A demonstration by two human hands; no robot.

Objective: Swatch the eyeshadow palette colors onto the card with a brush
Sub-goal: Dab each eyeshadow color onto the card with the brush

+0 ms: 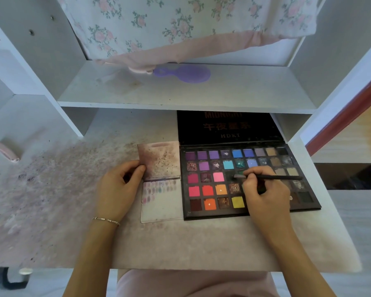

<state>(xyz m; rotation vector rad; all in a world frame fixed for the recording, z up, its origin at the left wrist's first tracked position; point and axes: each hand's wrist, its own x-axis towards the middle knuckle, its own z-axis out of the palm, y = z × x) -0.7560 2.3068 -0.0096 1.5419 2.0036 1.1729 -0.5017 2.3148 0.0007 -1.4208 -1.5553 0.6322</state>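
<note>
While the right hand (263, 196) pinches the brush (272, 177) with curled fingers, its bristle tip sits just beyond the fingertips in a dark green pan, third row of the palette (308, 202), so this looks like loading color, not swatching yet. The left hand (118, 189) pinches the card's (162, 202) left edge between thumb and fingers, right at its fold. Just right of that thumb, the lower half of the card has roughly two rows of pale swatches plus a few starting a third. Most of that half is blank, so plenty of pans probably remain. The card lies touching the palette's left side.
</note>
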